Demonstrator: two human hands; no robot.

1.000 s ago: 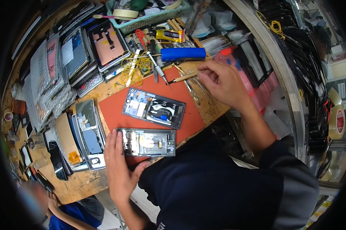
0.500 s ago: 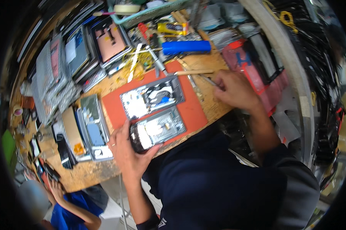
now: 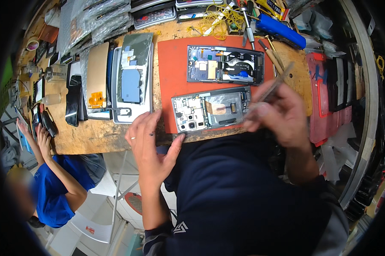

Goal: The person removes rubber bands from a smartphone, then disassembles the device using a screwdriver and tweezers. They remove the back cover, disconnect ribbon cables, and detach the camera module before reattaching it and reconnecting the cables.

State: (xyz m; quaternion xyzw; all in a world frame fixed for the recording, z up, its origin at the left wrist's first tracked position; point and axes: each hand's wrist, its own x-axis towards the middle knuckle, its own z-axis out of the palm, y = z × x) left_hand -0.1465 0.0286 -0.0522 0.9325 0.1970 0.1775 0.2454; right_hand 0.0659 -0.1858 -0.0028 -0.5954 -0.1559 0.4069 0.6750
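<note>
An opened phone point(image 3: 203, 109) lies on the orange mat point(image 3: 171, 59), below a second opened phone point(image 3: 224, 64). My left hand point(image 3: 152, 149) has its fingers apart beside the lower phone's left end, thumb at its corner. My right hand point(image 3: 282, 117) is closed on metal tweezers point(image 3: 272, 88), held over that phone's right end, whose edge they partly hide. A wooden-handled tool point(image 3: 271, 56) lies near the upper phone's right end.
Stacked phone parts point(image 3: 132, 85) and bubble-wrapped packs point(image 3: 90, 30) fill the left. Yellow wire point(image 3: 214, 21) and a blue cylinder point(image 3: 280, 32) lie behind the mat, pink parts point(image 3: 318, 98) at right. A person in blue point(image 3: 60, 187) works at the lower left.
My right hand has let go of the wooden-handled tool, taken up tweezers and moved toward the lower phone. The view has swung, shifting the bench rightward in frame.
</note>
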